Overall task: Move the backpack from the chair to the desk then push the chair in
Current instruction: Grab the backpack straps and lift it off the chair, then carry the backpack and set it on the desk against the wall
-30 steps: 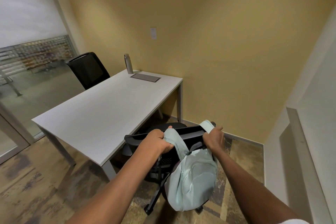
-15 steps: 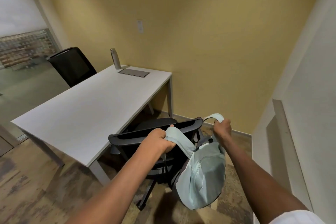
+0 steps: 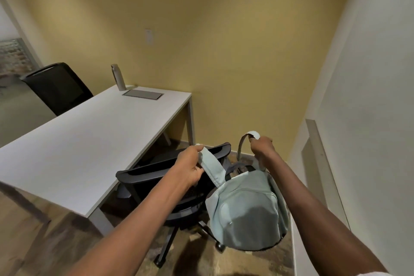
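Left grip and right grip each clench a strap; backpack hangs below, off the chair, likely for balanced transfer to bench.

No text, label, brand, number or sign can be read anywhere in the view. The pale backpack shows no legible logo, the bottle on the white surface carries no readable print, and the small plate on the yellow wall is blank or too blurred to tell.
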Demonstrator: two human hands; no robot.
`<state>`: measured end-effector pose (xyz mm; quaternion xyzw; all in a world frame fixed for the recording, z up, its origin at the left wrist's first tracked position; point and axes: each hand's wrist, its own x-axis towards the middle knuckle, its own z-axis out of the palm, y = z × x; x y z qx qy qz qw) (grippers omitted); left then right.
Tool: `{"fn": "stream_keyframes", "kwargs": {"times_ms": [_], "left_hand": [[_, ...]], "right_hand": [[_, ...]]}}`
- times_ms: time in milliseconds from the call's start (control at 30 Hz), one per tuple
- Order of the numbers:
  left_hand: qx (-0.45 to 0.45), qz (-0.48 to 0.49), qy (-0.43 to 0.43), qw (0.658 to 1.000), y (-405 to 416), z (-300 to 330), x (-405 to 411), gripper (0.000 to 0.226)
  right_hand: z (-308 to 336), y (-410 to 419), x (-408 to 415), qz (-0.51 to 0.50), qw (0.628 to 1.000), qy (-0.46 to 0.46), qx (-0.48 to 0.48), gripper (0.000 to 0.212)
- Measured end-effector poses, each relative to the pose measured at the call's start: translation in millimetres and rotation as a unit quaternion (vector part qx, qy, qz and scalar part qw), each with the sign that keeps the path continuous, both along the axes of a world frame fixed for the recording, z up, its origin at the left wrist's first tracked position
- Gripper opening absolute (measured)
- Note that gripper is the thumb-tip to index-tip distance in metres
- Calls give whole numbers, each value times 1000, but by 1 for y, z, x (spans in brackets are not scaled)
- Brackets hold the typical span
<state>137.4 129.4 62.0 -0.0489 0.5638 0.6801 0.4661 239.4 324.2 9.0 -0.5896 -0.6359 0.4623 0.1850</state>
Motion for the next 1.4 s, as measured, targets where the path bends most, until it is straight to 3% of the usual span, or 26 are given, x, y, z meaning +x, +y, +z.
{"fn": "stream_keyframes", "kwargs": {"times_ms": [100, 200, 267, 300, 367, 433, 467, 500, 600, 667, 800, 867, 933, 1033, 1133, 1167, 1233, 1333, 1400], "left_hand": [[-103, -153, 127, 975, -7, 4, 21, 63], [-166, -222, 240, 930, -7, 1, 37, 104], [-224, -254, 358, 870, -1, -1, 47, 134], [-233, -276, 424, 831, 1, 1, 54, 136], [-175, -293, 540, 770, 7, 2, 63, 107], [-84, -266, 609, 742, 9, 2, 67, 41], [-51, -250, 623, 739, 7, 5, 69, 19], [-24, -234, 622, 747, 8, 7, 69, 13], [25, -220, 587, 779, 11, 13, 72, 12], [49, -237, 596, 765, 15, 14, 78, 12], [84, -226, 598, 765, 23, 8, 87, 12], [93, -222, 597, 765, 28, 6, 89, 13], [96, -214, 600, 765, 34, 7, 89, 14], [114, -207, 587, 774, 41, 17, 81, 12], [137, -236, 565, 779, 44, 28, 65, 14], [137, -239, 558, 783, 44, 31, 60, 15], [139, -237, 543, 793, 46, 34, 49, 16], [140, -224, 513, 817, 50, 37, 40, 12], [140, -216, 509, 822, 53, 41, 40, 12]], "right_hand": [[22, -1, 9, 4, 1000, 22, 16, 56], [44, 2, 20, -6, 999, 39, 18, 58], [58, 4, 30, -18, 998, 54, 19, 61], [63, 5, 36, -24, 998, 61, 20, 61], [74, 4, 47, -32, 996, 77, 26, 59], [81, 3, 56, -48, 994, 98, 25, 57], [83, 3, 61, -59, 992, 108, 21, 56], [86, 3, 66, -68, 991, 114, 18, 55], [90, 1, 81, -79, 990, 114, 12, 49], [89, 1, 89, -67, 993, 97, 10, 55], [89, -5, 101, 52, 997, 46, 13, 66], [91, -13, 106, 134, 991, 14, 24, 85], [92, -18, 110, 218, 976, -6, 28, 88], [89, -24, 118, 323, 946, 24, -10, 74], [85, -27, 119, 410, 912, 12, -16, 31], [84, -28, 117, 420, 908, -5, 4, 28], [79, -24, 110, 415, 904, -59, 85, 46], [69, -16, 98, 366, 913, -56, 173, 16], [68, -10, 95, 339, 921, -41, 187, 17]]}}
